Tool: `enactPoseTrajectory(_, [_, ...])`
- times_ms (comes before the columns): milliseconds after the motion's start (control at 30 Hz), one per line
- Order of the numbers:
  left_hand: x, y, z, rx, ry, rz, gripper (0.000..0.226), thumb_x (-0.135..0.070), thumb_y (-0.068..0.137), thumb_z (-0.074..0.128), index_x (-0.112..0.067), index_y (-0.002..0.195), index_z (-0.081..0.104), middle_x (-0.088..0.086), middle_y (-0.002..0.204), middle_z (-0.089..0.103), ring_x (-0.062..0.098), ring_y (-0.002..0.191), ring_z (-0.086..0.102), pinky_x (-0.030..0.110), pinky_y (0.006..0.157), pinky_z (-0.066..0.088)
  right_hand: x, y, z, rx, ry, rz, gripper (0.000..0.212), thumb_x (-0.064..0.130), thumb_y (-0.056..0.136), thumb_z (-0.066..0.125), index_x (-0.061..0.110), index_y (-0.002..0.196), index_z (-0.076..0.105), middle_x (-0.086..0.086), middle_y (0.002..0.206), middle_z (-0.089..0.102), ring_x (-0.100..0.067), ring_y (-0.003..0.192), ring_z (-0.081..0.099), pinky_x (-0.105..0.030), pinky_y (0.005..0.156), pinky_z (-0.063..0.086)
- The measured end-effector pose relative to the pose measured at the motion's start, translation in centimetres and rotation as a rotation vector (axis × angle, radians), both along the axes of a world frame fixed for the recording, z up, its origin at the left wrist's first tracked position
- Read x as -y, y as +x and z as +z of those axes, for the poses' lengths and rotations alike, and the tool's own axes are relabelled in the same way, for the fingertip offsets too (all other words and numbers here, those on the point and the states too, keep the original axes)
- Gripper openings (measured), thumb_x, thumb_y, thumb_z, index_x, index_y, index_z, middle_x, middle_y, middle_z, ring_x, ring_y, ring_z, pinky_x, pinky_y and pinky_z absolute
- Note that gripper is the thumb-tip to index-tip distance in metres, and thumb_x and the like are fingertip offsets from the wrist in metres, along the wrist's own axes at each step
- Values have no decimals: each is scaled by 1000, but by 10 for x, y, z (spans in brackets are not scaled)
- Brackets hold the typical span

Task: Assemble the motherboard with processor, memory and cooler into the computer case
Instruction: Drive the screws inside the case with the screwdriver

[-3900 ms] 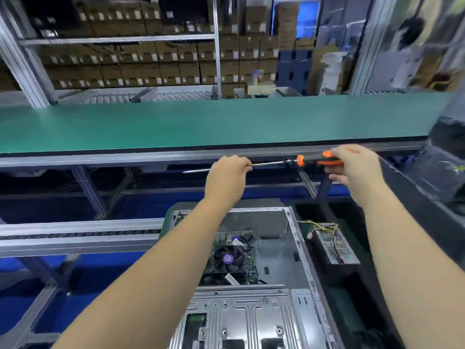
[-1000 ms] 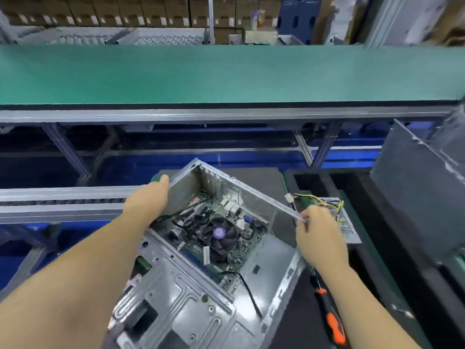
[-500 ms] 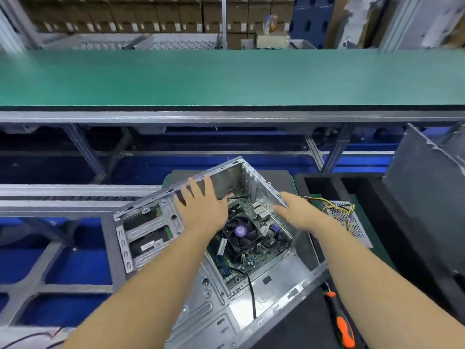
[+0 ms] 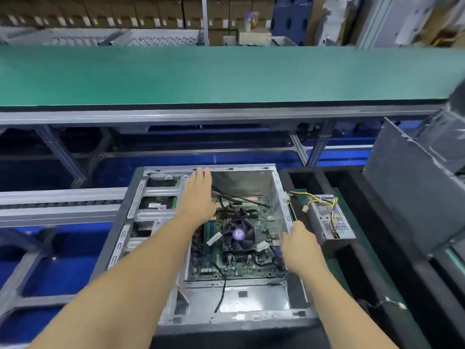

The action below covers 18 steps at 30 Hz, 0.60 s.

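computer case (image 4: 276, 187): bare silver-grey metal, dark grey outer edge. motherboard (image 4: 241, 267): green, with blue and green slots at its left side. cooler (image 4: 238, 236): black fan, round purple label at the hub. black cable (image 4: 221, 293) crosses the grey case floor. power supply (image 4: 327, 220): grey, perforated dot pattern on top, with yellow and black wires. tray (image 4: 372, 273) under it: black rim, green floor. conveyor belt (image 4: 226, 76): green, black edge, grey rail. frame area below: blue. boxes (image 4: 125, 11) behind: brown.
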<state>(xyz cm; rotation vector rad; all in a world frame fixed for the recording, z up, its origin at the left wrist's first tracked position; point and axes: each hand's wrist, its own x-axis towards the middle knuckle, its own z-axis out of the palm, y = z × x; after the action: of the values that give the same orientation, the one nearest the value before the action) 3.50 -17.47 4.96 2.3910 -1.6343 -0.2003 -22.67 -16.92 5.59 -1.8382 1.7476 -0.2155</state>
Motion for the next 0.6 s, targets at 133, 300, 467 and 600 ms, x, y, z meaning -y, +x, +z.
enactPoseTrajectory(133, [18,2,5,-23,24,-231,90,12,85,42,-17,159,-1,4,167,-2,22,153,-1,37,124,10,-47,3,5,-10,51,-64,21,29,103,48,11,101,39,-18,111,63,-35,92,60,-37,70,43])
enactPoseTrajectory(300, [0,-11,4,157,-29,-160,81,-10,91,49,-12,158,3,9,164,12,26,150,15,41,122,20,6,-3,24,-161,-177,3,76,71,94,37,7,135,45,-18,135,55,-37,118,54,-48,98,48])
enactPoseTrajectory(467, [-48,-22,-8,243,107,169,79,-25,102,47,-8,157,-8,18,165,1,33,153,2,48,123,11,126,48,38,-331,-278,392,70,64,102,28,20,156,26,-7,167,18,-30,155,5,-61,121,4])
enactPoseTrajectory(600, [-40,-19,-5,234,112,139,72,-14,102,43,-2,156,-3,21,164,5,34,152,3,46,124,7,147,59,22,-375,-229,489,50,54,106,28,12,121,51,-12,123,65,-34,111,59,-48,98,44])
